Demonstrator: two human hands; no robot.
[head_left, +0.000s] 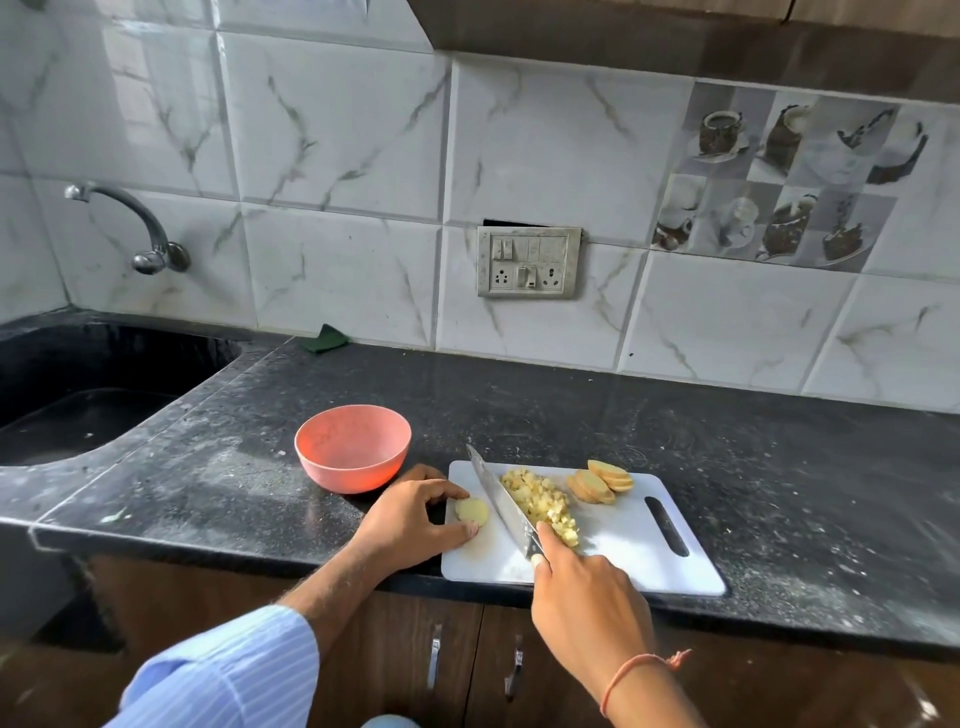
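A white cutting board lies near the front edge of a dark stone counter. My right hand grips a knife, its blade lying across the board's left part beside a pile of diced potato. My left hand pinches a round potato slice at the board's left edge, between thumb and fingers. Several more potato slices lean together at the board's far side.
An empty pink bowl stands just left of the board. A black sink with a wall tap is at far left. A green scrub pad lies by the wall. A socket panel is above the counter.
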